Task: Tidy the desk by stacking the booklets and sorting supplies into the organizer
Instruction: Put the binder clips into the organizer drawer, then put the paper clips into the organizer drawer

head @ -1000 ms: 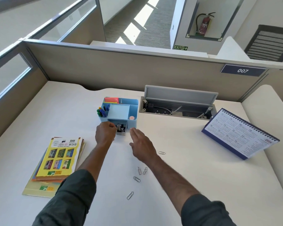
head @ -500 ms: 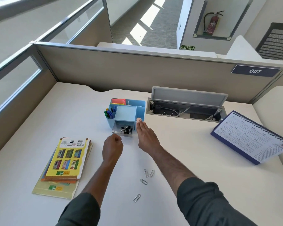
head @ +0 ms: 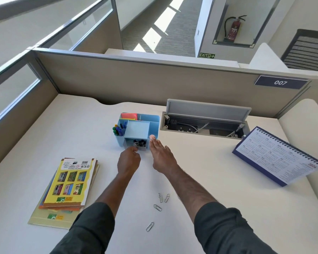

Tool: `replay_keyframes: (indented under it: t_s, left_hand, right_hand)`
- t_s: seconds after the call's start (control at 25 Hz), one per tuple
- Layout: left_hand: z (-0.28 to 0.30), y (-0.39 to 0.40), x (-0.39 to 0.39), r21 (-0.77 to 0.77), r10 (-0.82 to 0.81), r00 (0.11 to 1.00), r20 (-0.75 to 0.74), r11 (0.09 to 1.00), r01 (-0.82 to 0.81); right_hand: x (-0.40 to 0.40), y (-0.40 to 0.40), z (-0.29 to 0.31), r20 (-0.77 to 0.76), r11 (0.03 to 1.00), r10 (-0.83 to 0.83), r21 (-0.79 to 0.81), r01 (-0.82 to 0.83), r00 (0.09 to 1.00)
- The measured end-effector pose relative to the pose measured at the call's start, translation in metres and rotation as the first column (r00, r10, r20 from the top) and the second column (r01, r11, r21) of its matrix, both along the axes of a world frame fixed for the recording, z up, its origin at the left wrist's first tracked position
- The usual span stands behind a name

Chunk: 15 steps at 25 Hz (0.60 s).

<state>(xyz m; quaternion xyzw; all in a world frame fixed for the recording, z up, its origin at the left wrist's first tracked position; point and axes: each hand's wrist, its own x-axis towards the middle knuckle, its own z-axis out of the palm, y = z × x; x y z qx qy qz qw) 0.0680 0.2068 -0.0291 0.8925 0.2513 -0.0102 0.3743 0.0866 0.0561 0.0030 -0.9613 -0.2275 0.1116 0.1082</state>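
Bright even daylight, sunlit patches on corridor floor (head: 160, 28), sharp focus, wide-angle bending at edges

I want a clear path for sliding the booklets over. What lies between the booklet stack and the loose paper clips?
In the head view, only the left forearm crosses above bare desk between booklet stack and paper clips.
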Motion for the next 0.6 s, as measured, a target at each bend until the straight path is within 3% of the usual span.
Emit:
replay_keyframes:
  t_s: [0.28,0.44,0.6]
  left_hand:
    - [-0.003,0.001,0.024,0.086,-0.062,0.998,0.031,0.994,0.06]
    - [-0.01,0.003,0.02,0.135,-0.066,0.998,-0.024,0.988,0.069]
    - [-0.02,0.008,0.011,0.316,-0.18,0.981,-0.069,0.929,0.193]
  right_hand:
    - [0.003,-0.003,0.0,-0.015,1.0,0.007,-0.025,-0.008,1.0]
    - [0.002,-0.004,-0.002,-0.021,1.0,0.011,-0.027,-0.012,1.0]
    - [0.002,-0.004,-0.002,-0.034,1.0,0.007,-0.019,-0.008,0.999]
